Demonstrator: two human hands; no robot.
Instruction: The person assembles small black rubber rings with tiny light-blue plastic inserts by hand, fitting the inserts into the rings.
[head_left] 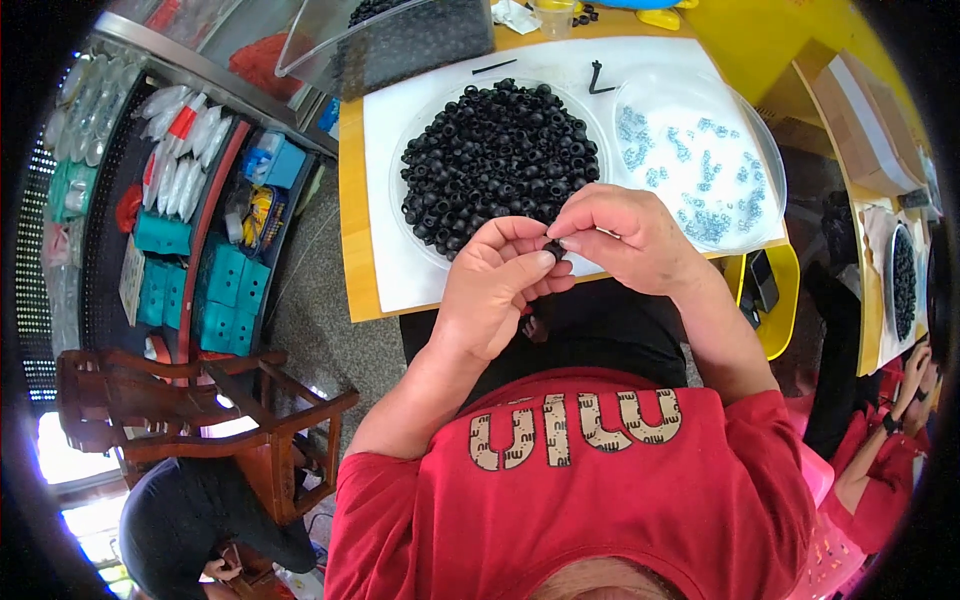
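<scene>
My two hands meet just in front of a heap of small black round parts (500, 150) with holes in them. The heap fills a clear round tray (396, 200). My left hand (500, 285) pinches one small black round part (555, 250) between thumb and fingers. My right hand (630, 240) has its thumb and index finger closed at the top of that same part; anything else between those fingertips is too small to make out. Right of the heap, a second clear round tray (774, 160) carries clusters of tiny clear bluish rings (705, 175).
A white sheet (400, 290) covers the wooden table. On it lie a thin black stick (495, 67) and a bent black tool (597, 78). A clear bin (415, 50) stands behind. A yellow basket (785, 320) hangs at right. Other people sit at lower left and right.
</scene>
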